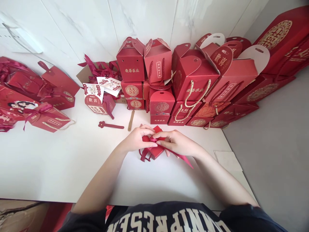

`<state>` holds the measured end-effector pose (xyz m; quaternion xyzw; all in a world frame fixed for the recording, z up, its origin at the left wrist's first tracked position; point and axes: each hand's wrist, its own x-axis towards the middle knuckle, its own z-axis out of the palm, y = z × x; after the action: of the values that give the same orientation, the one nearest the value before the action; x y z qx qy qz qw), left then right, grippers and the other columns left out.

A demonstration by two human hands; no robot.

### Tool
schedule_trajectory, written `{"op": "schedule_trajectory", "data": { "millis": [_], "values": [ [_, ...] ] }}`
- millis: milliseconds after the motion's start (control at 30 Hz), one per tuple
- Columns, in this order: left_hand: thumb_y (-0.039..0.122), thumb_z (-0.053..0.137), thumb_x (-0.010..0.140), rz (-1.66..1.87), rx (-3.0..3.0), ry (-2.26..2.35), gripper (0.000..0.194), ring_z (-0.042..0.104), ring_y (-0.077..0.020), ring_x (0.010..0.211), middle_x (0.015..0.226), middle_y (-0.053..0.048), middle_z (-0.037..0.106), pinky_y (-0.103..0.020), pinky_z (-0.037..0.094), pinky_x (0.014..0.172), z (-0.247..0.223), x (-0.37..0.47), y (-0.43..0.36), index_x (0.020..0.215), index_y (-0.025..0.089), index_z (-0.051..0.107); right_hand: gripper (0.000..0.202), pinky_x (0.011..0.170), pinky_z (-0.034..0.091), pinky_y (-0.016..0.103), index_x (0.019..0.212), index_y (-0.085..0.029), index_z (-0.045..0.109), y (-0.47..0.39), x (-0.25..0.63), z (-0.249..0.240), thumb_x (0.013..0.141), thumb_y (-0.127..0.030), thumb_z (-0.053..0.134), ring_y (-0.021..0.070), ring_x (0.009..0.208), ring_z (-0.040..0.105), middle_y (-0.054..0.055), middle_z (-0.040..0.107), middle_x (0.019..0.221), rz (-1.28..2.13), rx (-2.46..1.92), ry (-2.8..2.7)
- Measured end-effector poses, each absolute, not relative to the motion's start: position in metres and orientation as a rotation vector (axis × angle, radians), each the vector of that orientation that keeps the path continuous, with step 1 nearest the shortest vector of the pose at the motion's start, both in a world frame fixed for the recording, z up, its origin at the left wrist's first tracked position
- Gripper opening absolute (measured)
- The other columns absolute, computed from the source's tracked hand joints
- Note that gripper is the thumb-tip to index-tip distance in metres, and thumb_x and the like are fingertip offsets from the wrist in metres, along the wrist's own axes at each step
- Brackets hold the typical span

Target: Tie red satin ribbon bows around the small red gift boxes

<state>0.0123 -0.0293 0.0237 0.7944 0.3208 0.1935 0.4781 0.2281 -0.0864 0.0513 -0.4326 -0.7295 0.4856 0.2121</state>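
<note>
A small red gift box (156, 152) lies on the white table between my hands, with a dark red cord at its left end. Over the box runs a crimson ribbon (184, 158), its pointed tail trailing to the right beyond my wrist. My left hand (140, 138) rests on the box's left side, thumb and fingers closed in on the ribbon at the middle. From the right, my right hand (174, 141) pinches the same ribbon between thumb and forefinger, its other fingers partly hidden beside the box. The ribbon's crossing is mostly covered by my fingertips.
Stacked red gift boxes (193, 80) with rope handles line the wall. A flower-ended red strip (111, 125) and a brown stick (131, 120) lie beyond my left hand. Ribbon-tied boxes (51, 119) pile up at the left. An open carton (84, 73) holds ribbons.
</note>
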Motion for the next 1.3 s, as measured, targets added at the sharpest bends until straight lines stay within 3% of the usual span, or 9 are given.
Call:
{"op": "schedule_trajectory", "data": {
  "millis": [67,233,333,433,533,733,1000,1300],
  "values": [
    [0.038,0.073,0.078,0.475,1.920,0.787,0.026,0.060,-0.0230,0.107,0.106,-0.006,0.065,-0.038,0.048,0.099,0.024,0.013,-0.030,0.099,0.024,0.075,0.022,0.060,0.045,0.022,0.109,-0.024,0.064,-0.087,0.227,0.050,0.096,-0.025,0.047,0.0092,0.050,0.057,-0.006,0.061,0.056,1.294,-1.184,-2.050],
    [0.037,0.069,0.081,0.508,1.881,0.831,0.024,0.061,-0.0225,0.106,0.103,-0.007,0.068,-0.036,0.048,0.098,0.018,0.015,-0.029,0.098,0.022,0.076,0.024,0.050,0.034,0.022,0.113,-0.027,0.058,-0.089,0.234,0.049,0.089,-0.029,0.059,0.0089,0.045,0.039,-0.010,0.048,0.054,1.290,-1.240,-2.058],
    [0.040,0.072,0.079,0.521,1.878,0.858,0.026,0.062,-0.0224,0.105,0.106,-0.008,0.067,-0.036,0.048,0.098,0.014,0.014,-0.027,0.096,0.021,0.077,0.026,0.055,0.037,0.023,0.107,-0.025,0.054,-0.086,0.243,0.049,0.085,-0.034,0.065,0.0106,0.053,0.045,-0.009,0.051,0.060,1.212,-1.309,-2.004],
    [0.040,0.072,0.079,0.534,1.895,0.858,0.026,0.063,-0.0217,0.103,0.107,-0.008,0.066,-0.036,0.048,0.098,0.013,0.014,-0.027,0.096,0.021,0.076,0.022,0.066,0.042,0.027,0.096,-0.023,0.060,-0.080,0.245,0.046,0.085,-0.040,0.066,0.0146,0.071,0.055,-0.001,0.062,0.081,0.974,-1.339,-2.024],
    [0.037,0.071,0.079,0.541,1.872,0.831,0.024,0.064,-0.0200,0.097,0.103,-0.007,0.066,-0.035,0.051,0.092,0.015,0.015,-0.028,0.094,0.018,0.073,0.014,0.079,0.044,0.030,0.090,-0.022,0.066,-0.076,0.240,0.038,0.089,-0.035,0.062,0.0177,0.087,0.058,0.003,0.065,0.092,0.866,-1.237,-2.060],
    [0.040,0.067,0.083,0.544,1.698,0.792,0.026,0.065,-0.0153,0.079,0.089,-0.004,0.064,-0.029,0.052,0.074,0.018,0.015,-0.033,0.090,0.015,0.060,0.012,0.077,0.045,0.029,0.086,-0.021,0.067,-0.074,0.235,0.031,0.092,-0.025,0.057,0.0161,0.081,0.058,0.003,0.062,0.086,0.909,-1.177,-2.020],
    [0.039,0.064,0.086,0.510,1.728,0.798,0.024,0.062,-0.0125,0.072,0.078,0.000,0.065,-0.029,0.048,0.079,0.021,0.015,-0.033,0.090,0.017,0.057,0.015,0.083,0.045,0.031,0.087,-0.021,0.068,-0.074,0.230,0.031,0.092,-0.030,0.057,0.0175,0.087,0.058,0.004,0.062,0.088,0.893,-1.189,-1.966],
    [0.043,0.054,0.091,0.528,1.724,0.801,0.029,0.061,-0.0136,0.074,0.083,-0.003,0.063,-0.026,0.048,0.069,0.023,0.014,-0.034,0.082,0.016,0.056,0.013,0.083,0.046,0.033,0.082,-0.020,0.061,-0.074,0.238,0.031,0.092,-0.026,0.055,0.0182,0.088,0.058,0.005,0.060,0.092,0.913,-1.136,-1.964]
  ]
}}
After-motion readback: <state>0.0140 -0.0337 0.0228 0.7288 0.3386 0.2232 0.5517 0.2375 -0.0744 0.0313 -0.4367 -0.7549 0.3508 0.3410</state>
